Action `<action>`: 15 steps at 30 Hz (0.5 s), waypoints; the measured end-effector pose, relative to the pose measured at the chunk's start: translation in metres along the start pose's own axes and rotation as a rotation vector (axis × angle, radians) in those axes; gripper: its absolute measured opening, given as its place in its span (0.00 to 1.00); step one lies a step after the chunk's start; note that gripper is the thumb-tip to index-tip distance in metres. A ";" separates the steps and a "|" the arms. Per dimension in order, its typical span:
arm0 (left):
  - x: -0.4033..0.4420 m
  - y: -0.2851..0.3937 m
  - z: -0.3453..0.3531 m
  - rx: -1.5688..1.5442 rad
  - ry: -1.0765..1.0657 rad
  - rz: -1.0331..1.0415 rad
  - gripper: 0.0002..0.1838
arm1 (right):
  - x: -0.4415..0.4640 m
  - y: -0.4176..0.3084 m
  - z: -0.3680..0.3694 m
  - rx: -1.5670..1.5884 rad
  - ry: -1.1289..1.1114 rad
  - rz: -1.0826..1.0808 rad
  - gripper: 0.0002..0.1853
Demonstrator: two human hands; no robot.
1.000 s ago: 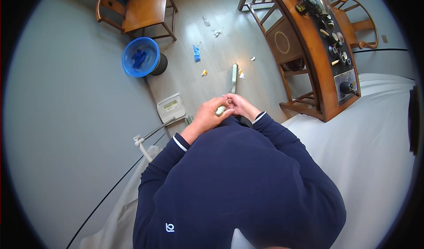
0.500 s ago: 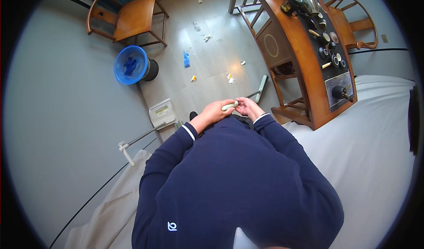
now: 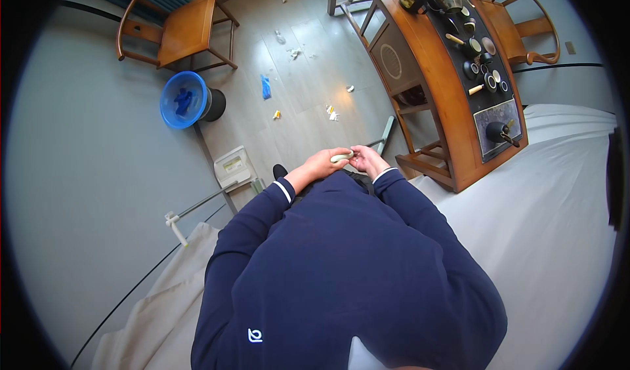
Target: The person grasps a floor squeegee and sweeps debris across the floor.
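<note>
My left hand is wrapped round the pale green end of a handle, close to my waist. Just right of it, my right hand has curled fingers at the handle's far end; a dark pole runs from there. That pole leads up to a long pale green head near the floor, beside the wooden table's legs. Scraps of white and orange litter lie on the floor ahead, with a blue wrapper farther to the left.
A blue basin sits by a dark bin, near a wooden chair. A white dustpan stands by the left wall. The wooden table bears cups and a kettle at right.
The pale green head has swung to the right, towards the table. Both hands have shifted slightly right, and the view has turned, so the room's furniture appears farther left.
</note>
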State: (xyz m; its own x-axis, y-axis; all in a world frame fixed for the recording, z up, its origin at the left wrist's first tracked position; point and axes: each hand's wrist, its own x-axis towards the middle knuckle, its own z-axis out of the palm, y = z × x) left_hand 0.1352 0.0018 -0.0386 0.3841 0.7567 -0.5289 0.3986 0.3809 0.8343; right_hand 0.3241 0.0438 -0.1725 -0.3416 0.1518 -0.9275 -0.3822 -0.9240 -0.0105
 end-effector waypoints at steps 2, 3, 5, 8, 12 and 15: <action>-0.003 0.005 0.000 0.041 0.010 -0.001 0.19 | -0.001 0.002 0.002 -0.012 0.003 0.006 0.06; -0.005 0.007 -0.001 0.062 0.016 -0.002 0.19 | -0.001 0.002 0.003 -0.018 0.004 0.009 0.06; -0.003 0.005 0.004 0.076 0.046 0.005 0.19 | 0.000 0.001 0.000 -0.028 -0.028 0.016 0.07; -0.006 0.002 0.004 0.053 0.062 -0.016 0.18 | 0.002 0.004 0.003 -0.051 -0.056 0.021 0.08; -0.011 0.006 0.006 0.013 0.108 0.009 0.17 | 0.000 0.005 0.006 -0.100 -0.074 0.020 0.09; -0.022 0.009 0.001 0.039 0.138 -0.027 0.17 | -0.003 0.010 0.018 -0.149 -0.104 0.043 0.12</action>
State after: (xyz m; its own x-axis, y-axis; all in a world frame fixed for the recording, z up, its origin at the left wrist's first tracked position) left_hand 0.1308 -0.0116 -0.0201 0.2555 0.8133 -0.5228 0.4402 0.3836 0.8118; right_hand 0.3061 0.0403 -0.1635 -0.4446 0.1395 -0.8848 -0.2370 -0.9709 -0.0340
